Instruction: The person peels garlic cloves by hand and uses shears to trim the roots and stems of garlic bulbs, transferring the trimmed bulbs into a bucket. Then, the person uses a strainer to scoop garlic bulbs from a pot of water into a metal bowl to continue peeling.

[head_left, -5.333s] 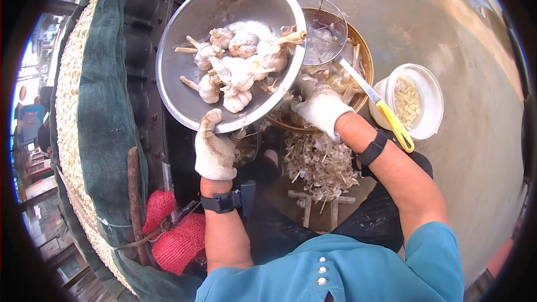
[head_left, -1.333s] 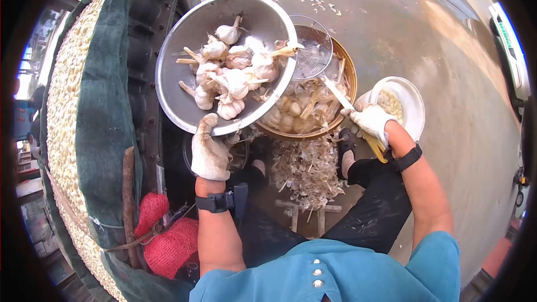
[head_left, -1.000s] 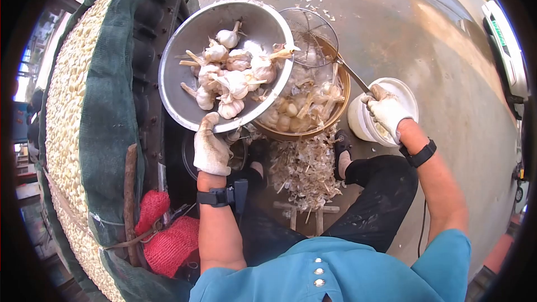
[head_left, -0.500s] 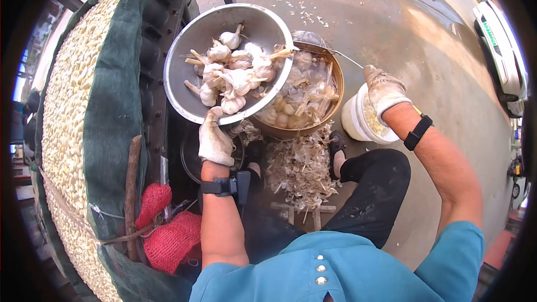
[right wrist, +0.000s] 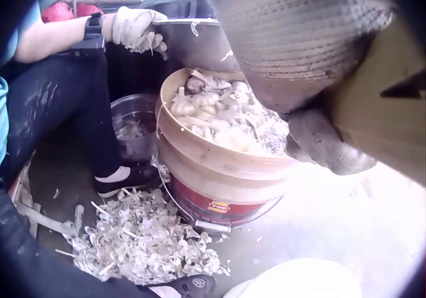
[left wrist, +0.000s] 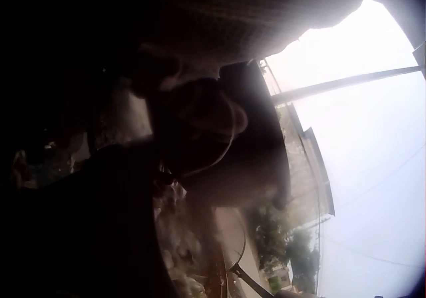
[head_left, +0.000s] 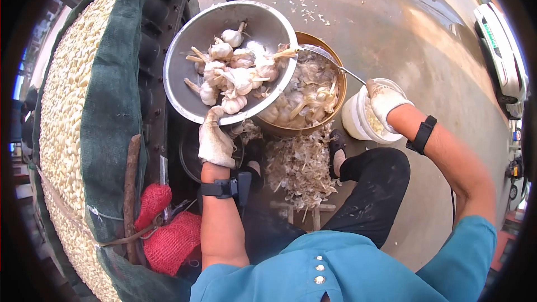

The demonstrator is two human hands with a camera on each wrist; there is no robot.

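My gloved left hand (head_left: 216,140) grips the near rim of a steel bowl (head_left: 184,86), tilted and holding several garlic bulbs (head_left: 238,78). In my gloved right hand (head_left: 386,100) is the handle of a wire skimmer (head_left: 319,51), its yellow grip (right wrist: 379,105) large in the right wrist view. The skimmer's head is seen nearly edge-on over a tan bucket (head_left: 339,98), which holds garlic bulbs and loose skins (right wrist: 210,108). The bowl overlaps part of this bucket in the head view. The left wrist view is mostly dark.
A white bucket (head_left: 351,117) with peeled cloves (head_left: 373,120) stands below the right hand. Garlic skins (head_left: 299,168) lie heaped between the feet. At left is a green-netted bed (head_left: 109,95) of cloves, with red mesh bags (head_left: 173,243) nearby. A dark pot (right wrist: 136,145) sits behind the tan bucket.
The right hand has left the tan bucket and taken the skimmer by its handle. The skimmer's head has tipped from face-up to edge-on. One more bulb lies in the bowl than 5.3 seconds ago.
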